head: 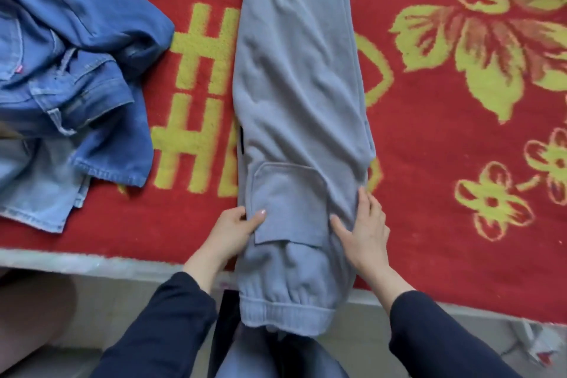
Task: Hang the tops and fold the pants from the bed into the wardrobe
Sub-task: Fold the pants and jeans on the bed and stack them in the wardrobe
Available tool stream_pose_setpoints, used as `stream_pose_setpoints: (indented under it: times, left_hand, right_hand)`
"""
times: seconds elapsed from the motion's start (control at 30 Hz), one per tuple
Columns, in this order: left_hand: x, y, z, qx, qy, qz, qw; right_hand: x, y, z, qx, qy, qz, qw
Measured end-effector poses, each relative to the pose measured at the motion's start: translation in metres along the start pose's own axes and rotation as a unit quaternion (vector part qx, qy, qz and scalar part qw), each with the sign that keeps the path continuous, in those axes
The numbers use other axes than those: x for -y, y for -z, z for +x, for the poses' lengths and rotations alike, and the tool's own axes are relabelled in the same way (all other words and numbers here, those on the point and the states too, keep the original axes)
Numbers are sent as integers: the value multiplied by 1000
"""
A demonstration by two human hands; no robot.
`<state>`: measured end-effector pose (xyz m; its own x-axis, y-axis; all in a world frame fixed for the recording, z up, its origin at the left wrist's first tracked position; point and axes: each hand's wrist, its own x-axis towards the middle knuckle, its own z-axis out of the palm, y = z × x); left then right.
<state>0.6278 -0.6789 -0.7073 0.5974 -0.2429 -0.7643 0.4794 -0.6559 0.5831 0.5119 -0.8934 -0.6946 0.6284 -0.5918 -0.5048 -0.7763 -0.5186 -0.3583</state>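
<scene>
Grey cargo sweatpants (294,77) lie lengthwise down the middle of the bed, legs laid one over the other, with the elastic cuff hanging over the near edge. A flap pocket shows near the cuff. My left hand (234,228) grips the left edge of the pants beside the pocket, thumb on top and fingers tucked under the cloth. My right hand (362,224) lies flat with straight fingers on the right edge of the same leg. A heap of blue jeans and denim (70,70) sits crumpled at the left of the bed.
A red blanket (445,144) with yellow flowers and characters covers the bed. Its near edge (92,261) runs across the lower frame, with pale floor below. The wardrobe is out of view.
</scene>
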Motion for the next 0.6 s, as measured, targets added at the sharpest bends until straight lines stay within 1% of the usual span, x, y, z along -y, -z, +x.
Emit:
stream_pose_setpoints:
  times: [0.03,0.13,0.17,0.23,0.3,0.37,0.4,0.47,0.5,0.6]
  left_hand:
    - [8,0,-8,-3,14,-40,999]
    - [34,-10,-37,-119,10,-57,991]
    - [41,-17,-50,-124,10,-83,989]
    - [53,-38,-77,-84,10,-120,989]
    - [65,-59,-96,-45,15,-106,993]
    - [81,-70,-98,-55,39,-120,990]
    - [85,-71,-97,-55,60,-147,986]
    - [85,-70,-98,-29,100,-218,970]
    - [85,-70,-99,-9,105,-256,961]
    - [85,-73,-109,25,73,-385,920]
  right_hand:
    - [-9,-3,-11,13,-3,-10,1000]
    - [-35,-13,-45,18,-33,-19,999]
    - [-42,-16,-57,25,-52,-3,998]
    - [-50,-21,-79,63,-98,98,988]
    - [-60,-29,-91,91,-115,156,977]
    - [-64,-35,-93,121,-104,176,971]
    - [-64,-35,-92,125,-99,196,968]
    - [-62,-30,-90,130,-104,269,949]
    - [-63,-27,-88,141,-104,301,937]
    - [-69,-20,-93,164,-104,354,915]
